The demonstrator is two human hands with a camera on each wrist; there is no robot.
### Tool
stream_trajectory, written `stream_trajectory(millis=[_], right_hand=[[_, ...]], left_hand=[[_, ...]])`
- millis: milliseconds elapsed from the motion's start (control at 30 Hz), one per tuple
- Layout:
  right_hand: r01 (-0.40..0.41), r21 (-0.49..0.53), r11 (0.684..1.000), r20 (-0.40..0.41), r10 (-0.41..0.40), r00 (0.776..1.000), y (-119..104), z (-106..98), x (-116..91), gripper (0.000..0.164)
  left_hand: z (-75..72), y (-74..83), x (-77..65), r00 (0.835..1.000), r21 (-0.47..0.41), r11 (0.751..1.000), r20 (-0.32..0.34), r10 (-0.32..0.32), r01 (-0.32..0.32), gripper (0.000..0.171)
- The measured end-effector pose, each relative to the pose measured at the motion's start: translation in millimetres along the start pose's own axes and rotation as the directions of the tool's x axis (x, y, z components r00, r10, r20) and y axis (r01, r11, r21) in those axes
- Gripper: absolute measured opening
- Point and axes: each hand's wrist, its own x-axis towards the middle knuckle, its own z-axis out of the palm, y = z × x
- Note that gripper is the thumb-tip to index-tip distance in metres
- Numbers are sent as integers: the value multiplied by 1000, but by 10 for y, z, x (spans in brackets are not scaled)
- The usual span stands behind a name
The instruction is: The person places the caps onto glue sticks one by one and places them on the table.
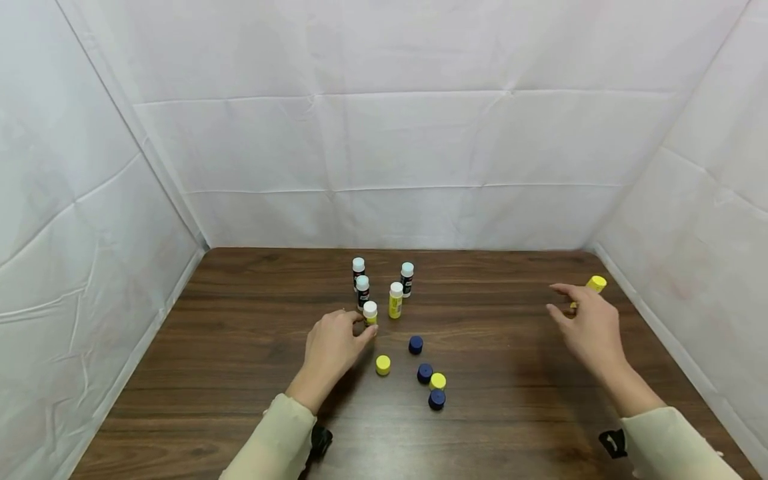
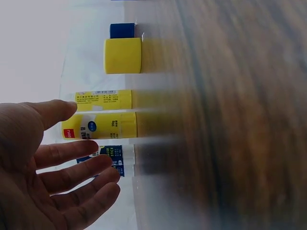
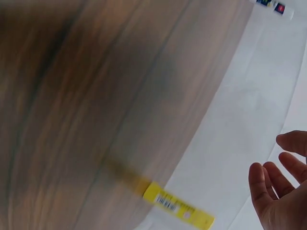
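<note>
A yellow glue stick (image 1: 371, 315) with a white top stands upright beside my left hand (image 1: 336, 343). In the left wrist view the thumb and fingers are spread loosely on either side of this glue stick (image 2: 100, 126), without curling round it. A second yellow glue stick (image 1: 395, 301) stands just behind it. Far to the right, my right hand (image 1: 591, 327) is raised with parted fingers and holds nothing. Beyond it, partly hidden in the head view, stands a yellow glue stick with a yellow top (image 1: 597, 283); the right wrist view shows this glue stick (image 3: 177, 206) apart from the fingers.
Several dark glue sticks with pale tops, such as one dark glue stick (image 1: 407, 280), stand behind the yellow ones. Loose caps lie nearer on the wooden table (image 1: 240, 373): a yellow cap (image 1: 383, 365), another yellow cap (image 1: 438, 381) and dark blue caps (image 1: 416, 345). White sheeting (image 1: 396, 147) encloses three sides.
</note>
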Motion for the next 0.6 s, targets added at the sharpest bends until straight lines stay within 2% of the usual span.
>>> stream_trajectory(millis=[267,600], right_hand=[[-29,99,995,71,22,997,-317,88,-114,37],[-41,162,986,95,26,995,-547,156,-191,39]], left_hand=[[14,-17,46,999,-79,996,18,-30,32,36],[32,-71,112,995,-188,979,72,-67,79,36]])
